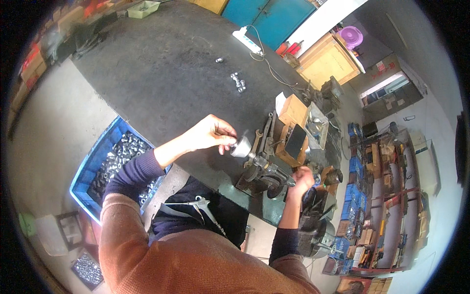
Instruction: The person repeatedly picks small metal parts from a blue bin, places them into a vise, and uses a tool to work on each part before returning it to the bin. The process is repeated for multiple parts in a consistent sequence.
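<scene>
My left hand [218,133] is closed in a pinch at the outer end of a silver cup-shaped metal piece [241,147]. What the fingertips hold there, if anything, is too small to make out. That piece sits at the end of the shaft of a small dark bench machine [264,169] on the table. At the machine's other end my right hand [303,180] is closed, and what lies inside its fingers is hidden. Across my lap lies a silver air blow gun [200,204]. A blue crate [80,177] full of small metal fittings stands at my left.
The dark bench [161,63] carries several loose fittings [238,82], a white power strip [247,41] with a cable, and a pale green tray [143,9]. Beside the machine are a wrench [267,128], cardboard boxes [293,109] and a black phone [295,140]. Loaded shelves [391,201] stand at right.
</scene>
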`<state>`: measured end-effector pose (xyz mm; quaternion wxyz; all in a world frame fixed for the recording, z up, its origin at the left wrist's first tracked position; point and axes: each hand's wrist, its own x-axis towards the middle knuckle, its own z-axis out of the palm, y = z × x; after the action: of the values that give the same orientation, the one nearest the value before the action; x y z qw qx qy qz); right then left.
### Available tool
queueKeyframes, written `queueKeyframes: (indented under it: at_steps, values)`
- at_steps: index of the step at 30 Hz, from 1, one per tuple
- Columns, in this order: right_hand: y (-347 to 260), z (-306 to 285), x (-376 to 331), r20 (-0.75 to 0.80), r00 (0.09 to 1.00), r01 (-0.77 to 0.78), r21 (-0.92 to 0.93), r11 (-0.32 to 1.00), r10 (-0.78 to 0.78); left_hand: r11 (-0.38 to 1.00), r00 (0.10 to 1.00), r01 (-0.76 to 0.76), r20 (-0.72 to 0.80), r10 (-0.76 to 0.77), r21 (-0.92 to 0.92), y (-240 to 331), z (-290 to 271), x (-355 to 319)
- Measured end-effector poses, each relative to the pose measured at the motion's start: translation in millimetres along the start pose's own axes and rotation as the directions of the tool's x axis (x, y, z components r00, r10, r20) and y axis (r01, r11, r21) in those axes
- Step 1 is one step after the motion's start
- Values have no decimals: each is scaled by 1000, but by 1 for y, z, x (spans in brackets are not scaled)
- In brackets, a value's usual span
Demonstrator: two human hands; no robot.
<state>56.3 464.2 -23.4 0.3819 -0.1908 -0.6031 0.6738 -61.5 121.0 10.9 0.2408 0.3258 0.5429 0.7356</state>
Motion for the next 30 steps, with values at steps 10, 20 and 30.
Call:
queueKeyframes:
  at_steps: [10, 20, 30]
  values:
    - [-19, -43, -97, 29, 984, -180, 262, 948, 178, 993, 997, 68, -15, -70, -91, 8, -3, -5]
    - [-1, -1, -1, 49, 990, 131, 74, 989, -135, 968, 958, 170, -262, -119, 183, 19, -38, -69]
    - [-24, -38, -104, 46, 997, -79, 298, 951, 69, 249, 805, 588, -589, -79, 770, 15, -84, -142]
